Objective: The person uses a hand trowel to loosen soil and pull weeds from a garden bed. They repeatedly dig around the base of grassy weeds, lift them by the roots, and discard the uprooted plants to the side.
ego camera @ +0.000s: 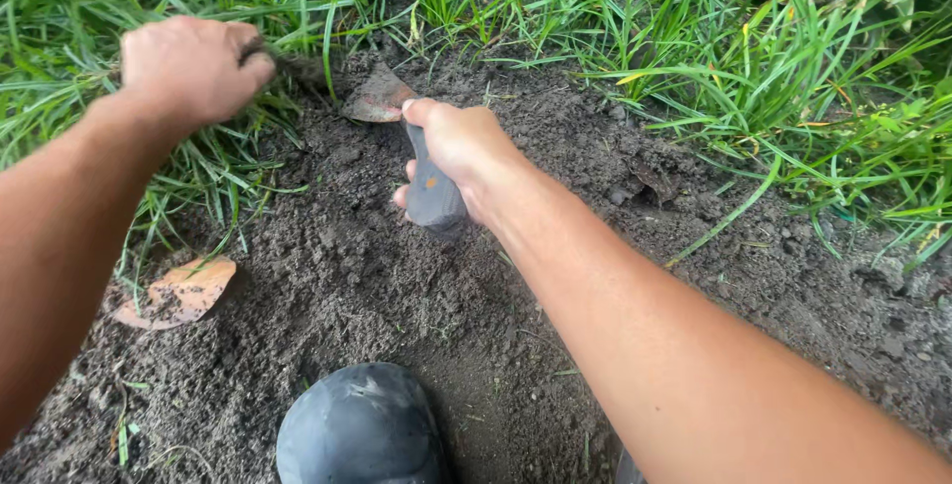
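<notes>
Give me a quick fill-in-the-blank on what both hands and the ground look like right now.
1. The right hand grips the grey handle of a hand ____, its blade at the soil.
2. The left hand clutches a tuft of ____ at the edge of the soil.
3. A dry brown ____ lies on the soil below the left hand.
4. The dark rounded toe of a ____ shows at the bottom edge.

Missing words: trowel; grass; leaf; boot

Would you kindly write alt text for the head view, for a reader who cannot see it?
A right hand grips a grey-handled trowel, its blade in dark soil, while the left hand clutches grass at the patch's edge. A dry leaf and a dark boot toe lie nearer.
</notes>
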